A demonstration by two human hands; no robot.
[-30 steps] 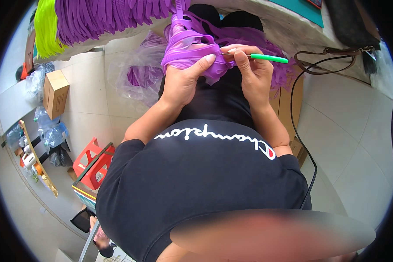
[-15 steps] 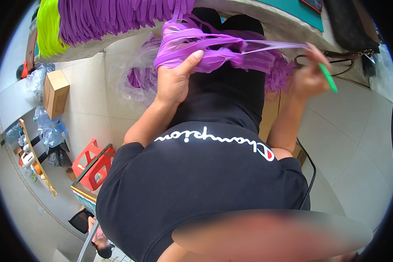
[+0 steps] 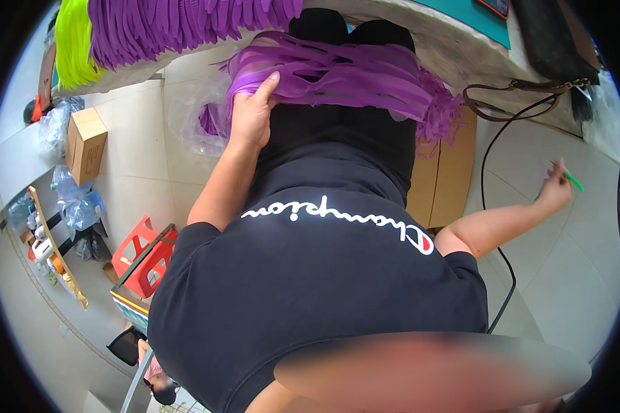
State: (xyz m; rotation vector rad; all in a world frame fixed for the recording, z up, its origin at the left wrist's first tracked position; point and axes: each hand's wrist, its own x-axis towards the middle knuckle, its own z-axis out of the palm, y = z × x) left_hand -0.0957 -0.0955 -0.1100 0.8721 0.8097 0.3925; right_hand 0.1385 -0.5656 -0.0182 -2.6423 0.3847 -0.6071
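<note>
A thin purple rubbery sheet [image 3: 365, 79] with long slits and openings lies across my thighs. My left hand [image 3: 252, 120] is closed on its left end, thumb on top. Out to the right, away from the sheet, my right hand [image 3: 552, 193] is closed around a slim green-handled tool [image 3: 573, 181]; the tool's kind is too small to make out. At the right end of the sheet hangs a tangle of purple scrap strips [image 3: 444, 110].
Purple straps [image 3: 186, 24] and yellow-green straps [image 3: 78, 45] hang over the table edge. A bag strap [image 3: 510, 110] dangles at right near a black cable [image 3: 488, 162]. Cardboard [image 3: 441, 179] lies right of my legs. Left are a clear plastic bag [image 3: 193, 127], a carton [image 3: 86, 148] and a red stool [image 3: 141, 258].
My right hand has swung outward and down to the right with the green tool, and the stretched purple strip is no longer in it. My left hand has lowered the sheet onto my lap.
</note>
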